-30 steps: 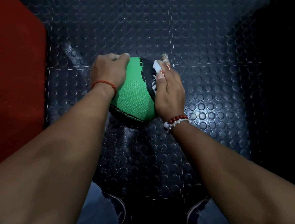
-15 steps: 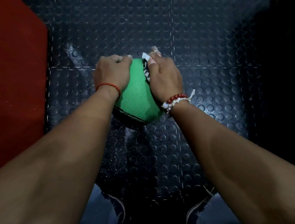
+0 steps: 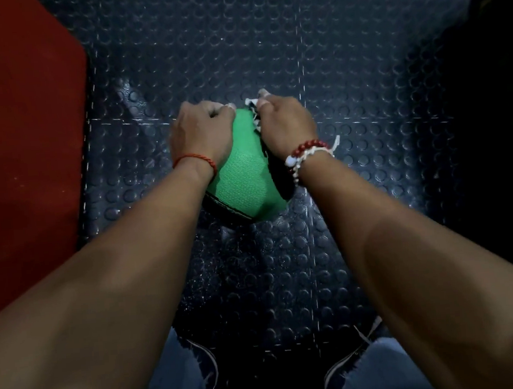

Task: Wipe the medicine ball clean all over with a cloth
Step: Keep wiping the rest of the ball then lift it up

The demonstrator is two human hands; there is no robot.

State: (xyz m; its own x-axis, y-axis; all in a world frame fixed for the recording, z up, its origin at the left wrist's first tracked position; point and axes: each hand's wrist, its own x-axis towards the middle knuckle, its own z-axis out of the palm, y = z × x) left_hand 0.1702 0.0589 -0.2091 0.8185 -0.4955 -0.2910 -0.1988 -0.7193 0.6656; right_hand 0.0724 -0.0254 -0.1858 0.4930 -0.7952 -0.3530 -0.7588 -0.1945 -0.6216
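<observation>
Pressure through the cloth [image 3: 255, 121] likely needed to run in overlapping arcs, with the medicine ball [image 3: 243, 180], resting mid-frame on the studded rubber floor [image 3: 346, 64], turned to expose its underside. The right hand [image 3: 286, 124] clutched the cloth against the ball's two o'clock flank; the left hand [image 3: 200, 134] clasped its ten o'clock side, fingers curled over it.

The ball [image 3: 241, 177] has a green, finely grained matt skin. The floor [image 3: 346, 64] is dark studded rubber, slightly glossy.
</observation>
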